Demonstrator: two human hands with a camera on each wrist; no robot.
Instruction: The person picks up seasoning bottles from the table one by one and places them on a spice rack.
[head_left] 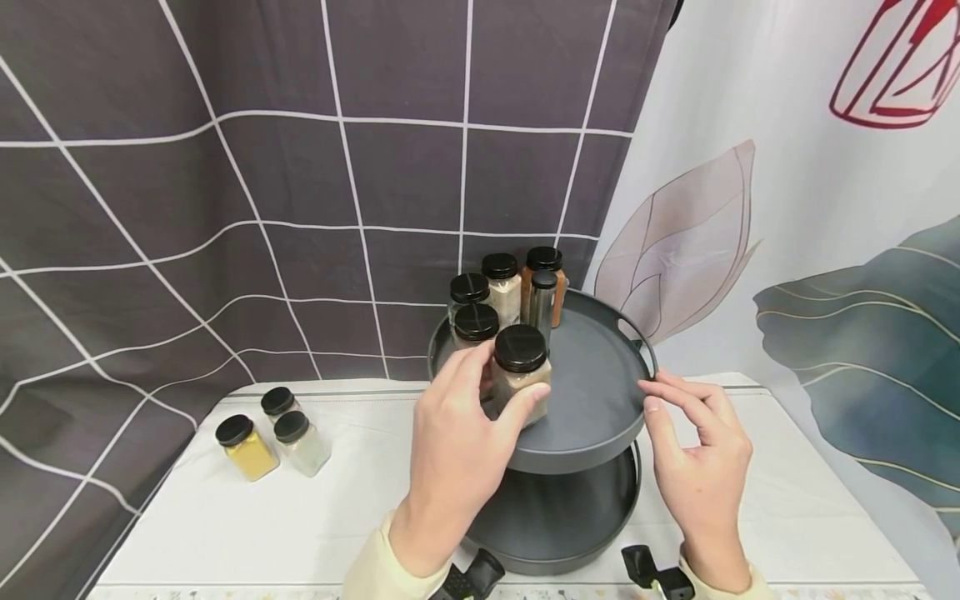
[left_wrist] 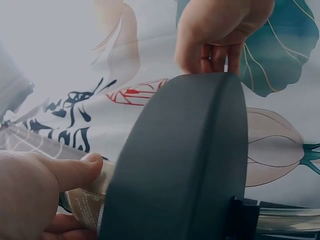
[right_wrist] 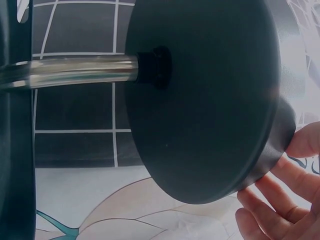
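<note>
My left hand (head_left: 457,450) grips a square spice jar (head_left: 517,385) with a black lid and pale beige contents, between thumb and fingers. The jar is at the front left of the upper tray (head_left: 592,392) of a dark grey two-tier rack. In the left wrist view, the jar (left_wrist: 85,205) shows right beside the tray's outer wall. My right hand (head_left: 697,450) pinches the upper tray's right rim near its handle slot; the right wrist view shows the fingers (right_wrist: 272,195) along the outer wall. Behind the held jar stand several black-lidded jars (head_left: 501,283), one with orange-brown contents (head_left: 558,304).
The lower tray (head_left: 555,517) sits beneath, joined by a shiny metal post (right_wrist: 85,70). On the white table (head_left: 360,500) to the left stand a yellow-filled jar (head_left: 253,454), a pale jar (head_left: 306,450) and another black-lidded jar (head_left: 279,402). A grey grid-patterned curtain (head_left: 300,183) hangs behind.
</note>
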